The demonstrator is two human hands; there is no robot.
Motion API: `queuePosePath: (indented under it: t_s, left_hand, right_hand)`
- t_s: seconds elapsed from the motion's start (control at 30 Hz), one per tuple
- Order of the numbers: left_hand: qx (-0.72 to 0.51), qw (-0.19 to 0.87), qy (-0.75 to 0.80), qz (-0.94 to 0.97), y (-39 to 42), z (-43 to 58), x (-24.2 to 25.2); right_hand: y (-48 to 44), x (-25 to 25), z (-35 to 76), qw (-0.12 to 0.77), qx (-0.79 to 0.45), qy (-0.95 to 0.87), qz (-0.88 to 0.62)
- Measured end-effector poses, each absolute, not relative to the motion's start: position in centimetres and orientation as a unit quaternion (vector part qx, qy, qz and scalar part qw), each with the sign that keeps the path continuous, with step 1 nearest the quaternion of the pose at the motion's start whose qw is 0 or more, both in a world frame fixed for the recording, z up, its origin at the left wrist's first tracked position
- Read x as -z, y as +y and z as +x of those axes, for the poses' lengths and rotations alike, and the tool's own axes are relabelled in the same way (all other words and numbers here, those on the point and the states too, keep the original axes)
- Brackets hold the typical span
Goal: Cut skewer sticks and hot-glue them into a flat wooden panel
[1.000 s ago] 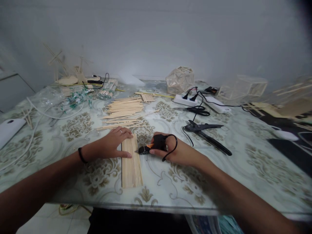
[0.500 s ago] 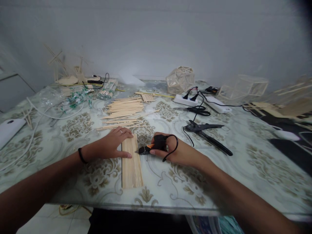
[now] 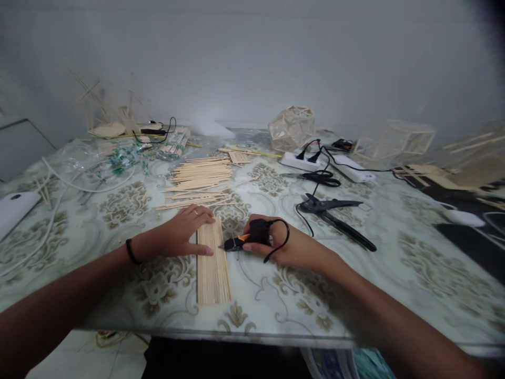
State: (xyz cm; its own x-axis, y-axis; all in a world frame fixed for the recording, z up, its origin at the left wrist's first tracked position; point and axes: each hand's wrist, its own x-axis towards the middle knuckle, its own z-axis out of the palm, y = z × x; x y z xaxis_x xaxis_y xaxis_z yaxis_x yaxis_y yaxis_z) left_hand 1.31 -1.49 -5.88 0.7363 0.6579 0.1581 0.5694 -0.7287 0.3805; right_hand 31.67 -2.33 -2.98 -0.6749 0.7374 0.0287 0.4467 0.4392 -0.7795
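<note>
A flat row of light wooden sticks [image 3: 213, 281] lies side by side near the table's front edge. My left hand [image 3: 185, 231] rests across its far part, thumb spread from the fingers, which lie over the far end. At the row's right side, my right hand [image 3: 276, 242] grips a black and orange hot glue gun [image 3: 258, 234] with a black cord looping from its back. The dark nozzle points left, at or just above the sticks' right edge; contact cannot be made out. Beyond the row lies a pile of loose sticks [image 3: 203, 171].
Black-handled cutters [image 3: 335, 213] and scissors [image 3: 321, 178] lie to the right. A white power strip [image 3: 300, 161] with plugs and cords stands behind them. Stick frames [image 3: 292, 129] sit at the back. Plastic bags [image 3: 122, 158] and a white cable are at left.
The glue gun's nozzle has shifted very slightly left along the row's right edge. My left hand stays in place on the sticks.
</note>
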Motion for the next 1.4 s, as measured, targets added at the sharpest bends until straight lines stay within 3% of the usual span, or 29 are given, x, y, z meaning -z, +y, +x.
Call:
queuePosePath:
  t_s: [1.4]
  left_hand:
    - [-0.149,0.158,0.331,0.918,-1.35,1.26,6.18]
  right_hand:
    - [-2.21,3.07,31.60,0.180,-0.386,-0.828,-0.365]
